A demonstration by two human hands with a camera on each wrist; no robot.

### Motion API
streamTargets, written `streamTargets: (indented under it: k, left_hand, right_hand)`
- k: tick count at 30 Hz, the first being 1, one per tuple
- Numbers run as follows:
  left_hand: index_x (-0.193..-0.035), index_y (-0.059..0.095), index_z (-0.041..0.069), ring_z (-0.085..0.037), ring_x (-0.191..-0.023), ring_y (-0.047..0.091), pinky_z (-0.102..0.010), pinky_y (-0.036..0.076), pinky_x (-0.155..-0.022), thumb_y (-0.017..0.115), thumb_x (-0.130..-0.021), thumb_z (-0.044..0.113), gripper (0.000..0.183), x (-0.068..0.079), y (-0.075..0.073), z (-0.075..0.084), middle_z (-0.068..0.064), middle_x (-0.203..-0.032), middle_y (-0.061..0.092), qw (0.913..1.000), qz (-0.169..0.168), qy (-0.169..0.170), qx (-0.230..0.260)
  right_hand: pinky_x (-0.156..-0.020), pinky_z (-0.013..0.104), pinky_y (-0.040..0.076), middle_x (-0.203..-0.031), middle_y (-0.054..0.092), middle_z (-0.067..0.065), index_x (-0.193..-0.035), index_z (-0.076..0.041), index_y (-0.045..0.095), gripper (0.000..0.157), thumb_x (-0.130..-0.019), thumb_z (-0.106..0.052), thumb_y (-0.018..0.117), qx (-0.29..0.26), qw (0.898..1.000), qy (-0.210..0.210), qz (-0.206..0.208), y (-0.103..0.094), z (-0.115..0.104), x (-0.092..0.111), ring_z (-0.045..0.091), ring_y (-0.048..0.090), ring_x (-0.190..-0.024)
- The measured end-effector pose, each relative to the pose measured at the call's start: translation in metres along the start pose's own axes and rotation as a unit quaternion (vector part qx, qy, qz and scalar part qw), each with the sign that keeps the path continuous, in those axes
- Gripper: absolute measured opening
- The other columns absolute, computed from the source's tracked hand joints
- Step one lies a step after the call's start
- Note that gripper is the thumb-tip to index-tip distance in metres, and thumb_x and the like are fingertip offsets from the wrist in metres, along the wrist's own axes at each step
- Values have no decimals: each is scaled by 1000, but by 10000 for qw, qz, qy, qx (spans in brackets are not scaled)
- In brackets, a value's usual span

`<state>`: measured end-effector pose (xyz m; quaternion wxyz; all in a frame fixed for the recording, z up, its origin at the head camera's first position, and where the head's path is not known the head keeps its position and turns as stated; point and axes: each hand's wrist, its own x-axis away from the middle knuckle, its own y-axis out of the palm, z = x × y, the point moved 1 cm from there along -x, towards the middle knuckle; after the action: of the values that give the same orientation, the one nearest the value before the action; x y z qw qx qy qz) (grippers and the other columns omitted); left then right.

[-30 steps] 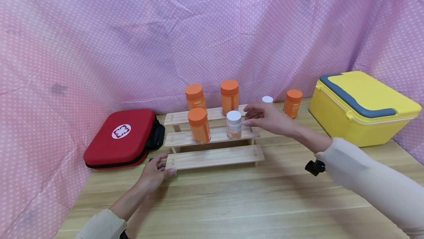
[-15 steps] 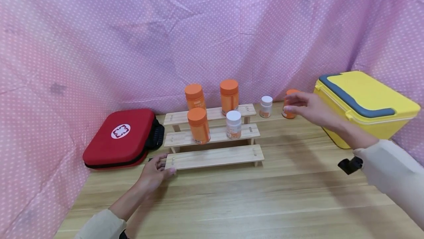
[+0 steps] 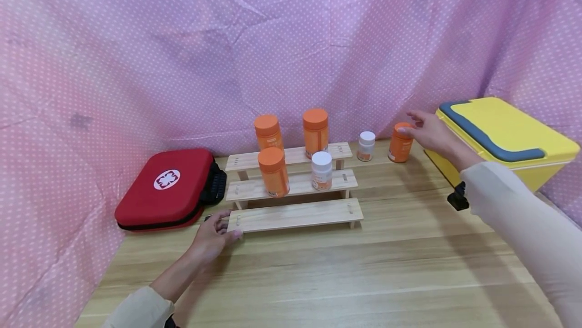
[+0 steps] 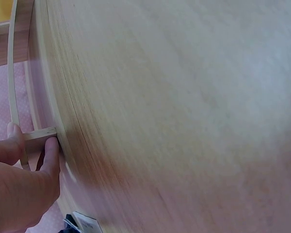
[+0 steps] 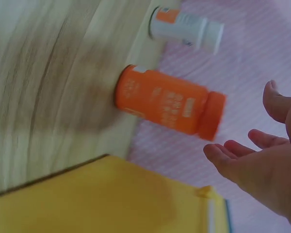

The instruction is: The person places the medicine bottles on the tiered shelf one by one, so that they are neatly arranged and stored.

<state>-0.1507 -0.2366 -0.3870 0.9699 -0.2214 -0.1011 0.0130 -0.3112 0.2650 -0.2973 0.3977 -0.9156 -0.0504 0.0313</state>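
In the head view my left hand [image 3: 211,239] grips the left end of the lowest step of a three-step wooden rack [image 3: 295,216]. The left wrist view shows that thumb and fingers [image 4: 49,160] pinching the end of the wood. My right hand [image 3: 432,133] is at the lid of an orange bottle [image 3: 400,147] on the table. In the right wrist view this hand [image 5: 266,170] has its fingers spread loosely, apart from the orange lid [image 5: 212,115]. A small white bottle [image 3: 366,147] stands beside the orange one.
Two orange bottles [image 3: 315,133] stand on the rack's top step. The middle step bears an orange bottle [image 3: 275,176] and a white bottle [image 3: 322,170]. A red first-aid case [image 3: 165,186] lies at left. A yellow box [image 3: 518,131] stands at right, close to my right forearm.
My right hand has moved right, away from the white bottle on the middle step, to the orange bottle near the yellow box. The left hand has kept its grip on the rack.
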Motion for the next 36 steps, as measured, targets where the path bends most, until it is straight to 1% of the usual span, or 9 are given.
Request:
streamTargets:
  k: [7, 9, 14, 17, 22, 26, 29, 31, 36]
  left_hand:
    - [-138, 40, -3, -25, -106, 58, -20, 49, -78, 69, -86, 0, 60, -1, 0, -1, -24, -122, 59, 9999, 20, 38, 97]
    - [-139, 40, -3, -25, -107, 58, -20, 49, -78, 69, -86, -1, 60, -1, 0, -1, -24, -123, 59, 9999, 25, 15, 106]
    - [-139, 40, -3, -26, -108, 57, -22, 49, -80, 69, -86, 0, 60, 0, 0, -1, -24, -124, 58, 10000, 27, 13, 80]
    - [-139, 41, -2, -26, -107, 58, -22, 49, -79, 69, -86, 0, 60, 0, 1, -1, -24, -123, 59, 9999, 40, -3, 93]
    - [-139, 41, -2, -26, -108, 58, -23, 49, -81, 69, -86, 0, 60, -2, 0, -1, -24, -123, 59, 10000, 58, 5, 70]
    - [-139, 41, -2, -26, -107, 57, -23, 49, -81, 70, -86, 2, 60, -1, 0, 0, -24, -123, 59, 10000, 45, -5, 22]
    - [-139, 41, -3, -24, -105, 58, -22, 49, -80, 69, -86, 1, 60, 0, -1, 0, -24, -122, 59, 10000, 41, 3, 62]
    - [-138, 41, -3, -23, -103, 58, -21, 49, -78, 69, -86, 0, 60, 0, -1, 0, -24, -121, 60, 10000, 39, 16, 88]
    - [-138, 40, -3, -23, -103, 58, -21, 49, -77, 69, -86, 0, 60, 1, -1, 0, -24, -121, 59, 9999, 30, 26, 117]
  right_hand:
    - [-109, 60, 20, -151, 9, 36, -151, 3, 3, 81, -100, -38, 50, -402, 9968, 464, -520, 7, 15, -19, 51, 13, -138]
    - [-109, 59, 21, -151, 12, 36, -150, 6, 5, 79, -100, -36, 50, -484, 9961, 463, -567, 9, 19, -21, 50, 17, -137]
    - [-105, 58, 30, -143, 30, 35, -148, 9, 18, 65, -102, -25, 47, -708, 9959, 340, -450, 14, 25, -23, 47, 34, -126]
    - [-104, 58, 32, -140, 34, 34, -146, 9, 23, 60, -102, -25, 47, -687, 9967, 262, -335, 15, 29, -24, 45, 37, -121]
    - [-101, 57, 34, -138, 35, 34, -146, 8, 23, 62, -102, -28, 47, -557, 9981, 148, -194, 14, 33, -22, 45, 38, -118]
    - [-92, 49, 43, -131, 43, 33, -142, 9, 31, 56, -101, -26, 50, -270, 9995, -179, -23, 13, 31, -15, 43, 45, -111]
    - [-80, 34, 47, -122, 52, 31, -136, 8, 41, 49, -100, -22, 53, 30, 9982, -566, 172, 12, 28, -6, 38, 52, -103]
    - [-74, 28, 47, -118, 56, 28, -134, 6, 45, 45, -99, -21, 55, 146, 9967, -774, 219, 11, 23, 4, 35, 54, -100]
    - [-77, 25, 46, -120, 61, 22, -137, 0, 47, 49, -96, -23, 60, 319, 9941, -1037, 53, 9, 6, 42, 30, 56, -102]
